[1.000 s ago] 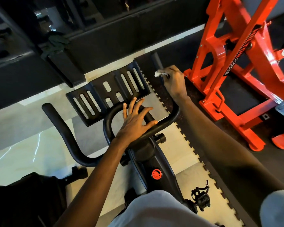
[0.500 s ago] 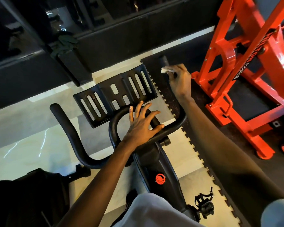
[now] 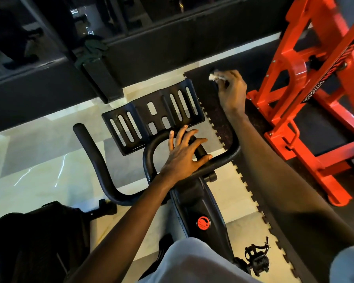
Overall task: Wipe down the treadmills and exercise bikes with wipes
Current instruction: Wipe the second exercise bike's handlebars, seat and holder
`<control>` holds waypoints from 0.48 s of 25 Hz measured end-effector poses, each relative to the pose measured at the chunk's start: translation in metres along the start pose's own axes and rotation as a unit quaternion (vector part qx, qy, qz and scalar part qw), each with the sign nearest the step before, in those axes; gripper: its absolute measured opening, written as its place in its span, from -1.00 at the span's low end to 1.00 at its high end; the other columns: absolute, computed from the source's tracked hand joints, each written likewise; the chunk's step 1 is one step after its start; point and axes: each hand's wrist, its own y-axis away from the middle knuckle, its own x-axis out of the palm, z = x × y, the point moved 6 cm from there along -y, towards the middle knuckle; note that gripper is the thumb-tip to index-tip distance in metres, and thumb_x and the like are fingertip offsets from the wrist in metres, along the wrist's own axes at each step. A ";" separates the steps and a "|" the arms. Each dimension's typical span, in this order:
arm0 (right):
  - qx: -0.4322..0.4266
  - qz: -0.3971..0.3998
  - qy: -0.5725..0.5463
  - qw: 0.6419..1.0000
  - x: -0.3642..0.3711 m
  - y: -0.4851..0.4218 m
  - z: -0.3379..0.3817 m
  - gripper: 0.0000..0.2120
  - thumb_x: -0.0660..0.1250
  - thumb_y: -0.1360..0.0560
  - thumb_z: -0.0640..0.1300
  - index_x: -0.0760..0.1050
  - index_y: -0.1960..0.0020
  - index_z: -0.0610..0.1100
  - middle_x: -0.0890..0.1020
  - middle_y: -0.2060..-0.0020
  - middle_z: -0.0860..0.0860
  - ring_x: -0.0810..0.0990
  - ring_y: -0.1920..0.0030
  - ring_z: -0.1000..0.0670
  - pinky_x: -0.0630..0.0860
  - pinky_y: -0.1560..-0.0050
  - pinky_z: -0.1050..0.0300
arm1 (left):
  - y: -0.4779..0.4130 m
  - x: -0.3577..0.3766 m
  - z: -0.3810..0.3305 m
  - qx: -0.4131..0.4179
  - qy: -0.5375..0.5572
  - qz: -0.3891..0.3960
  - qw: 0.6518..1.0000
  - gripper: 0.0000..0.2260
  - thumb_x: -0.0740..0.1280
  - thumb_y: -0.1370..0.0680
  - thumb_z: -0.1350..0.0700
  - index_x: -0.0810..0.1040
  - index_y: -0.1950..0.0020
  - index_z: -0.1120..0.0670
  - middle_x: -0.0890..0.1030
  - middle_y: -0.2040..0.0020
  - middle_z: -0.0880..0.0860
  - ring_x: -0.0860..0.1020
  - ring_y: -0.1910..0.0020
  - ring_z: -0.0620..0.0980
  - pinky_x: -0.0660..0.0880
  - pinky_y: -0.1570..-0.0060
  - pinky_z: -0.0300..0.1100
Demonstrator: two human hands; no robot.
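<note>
The right hand [image 3: 232, 88] is curled round the far tip of the right horn [image 3: 226, 158] of the exercise bike [image 3: 196, 203], pinching a crumpled white wipe [image 3: 214, 76] against the bar. Compared with 1 second ago, this hand and the wipe have slid outward. A clear stub of black grip showed beyond the fingers then, and now almost none does, so the stroke along this horn looks close to its end.

The left hand [image 3: 184, 158] has not shifted on the bike. It rests on the centre loop [image 3: 149, 156] of the handlebar with its fingers spread and straight, steadying the bar rather than gripping it.

The slotted tray [image 3: 143, 107] sits just ahead of the loop, and the left horn [image 3: 94, 160] curves away with no hand on it. A pedal [image 3: 258, 259] shows low on the right, and an orange machine [image 3: 294, 70] stands just beside the wiping hand.

My judgement is that only 1 horn is nearly done. The loop, the left horn, the tray and the frame probably remain to be wiped, along with any other bikes and the treadmills, none of which are in view.
</note>
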 end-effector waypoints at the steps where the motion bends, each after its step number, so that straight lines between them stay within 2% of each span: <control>1: 0.008 0.004 -0.001 1.000 0.000 -0.003 0.001 -0.75 0.34 -0.59 -0.20 0.57 -0.26 -0.09 0.58 -0.18 0.07 0.53 -0.16 0.24 0.46 -0.23 0.39 | 0.001 0.001 0.000 -0.001 -0.003 0.000 1.000 -0.52 0.23 -0.57 -0.34 0.46 -0.42 -0.15 0.20 -0.58 0.01 -0.12 -0.63 0.06 -0.57 -0.41 -0.03; 5: 0.020 0.037 -0.003 0.999 -0.005 0.025 0.005 -0.76 0.35 -0.58 -0.23 0.57 -0.23 -0.09 0.60 -0.17 0.02 0.56 -0.12 0.21 0.49 -0.14 0.41 | 0.003 -0.006 -0.001 -0.001 -0.018 0.017 1.000 -0.48 0.19 -0.58 -0.35 0.43 -0.45 -0.14 0.22 -0.58 0.01 -0.05 -0.62 0.05 -0.51 -0.45 -0.01; 8: 0.024 0.070 -0.040 0.996 0.001 0.056 0.025 -0.76 0.37 -0.57 -0.22 0.58 -0.23 -0.08 0.62 -0.17 0.04 0.61 -0.06 0.21 0.56 -0.09 0.35 | 0.005 -0.024 0.008 -0.004 0.018 0.022 1.000 -0.48 0.23 -0.62 -0.24 0.37 -0.53 -0.06 0.19 -0.60 0.04 0.05 -0.61 0.04 -0.32 -0.53 0.03; 11: 0.029 0.068 -0.087 0.993 0.012 0.083 0.056 -0.75 0.40 -0.56 -0.24 0.61 -0.22 -0.07 0.60 -0.13 0.10 0.55 0.06 0.36 0.43 0.04 0.58 | 0.020 -0.057 0.048 -0.067 0.022 -0.015 0.997 -0.53 0.26 -0.65 -0.12 0.35 -0.54 -0.03 0.21 -0.59 0.06 0.12 -0.59 0.11 -0.06 -0.57 0.18; 12: 0.039 0.068 -0.097 0.992 0.017 0.090 0.062 -0.75 0.41 -0.56 -0.23 0.61 -0.22 -0.07 0.58 -0.12 0.10 0.54 0.09 0.35 0.41 0.09 0.60 | 0.027 -0.072 0.066 -0.092 0.012 -0.039 0.995 -0.54 0.28 -0.65 -0.08 0.36 -0.54 -0.01 0.24 -0.58 0.08 0.14 -0.58 0.13 -0.01 -0.56 0.21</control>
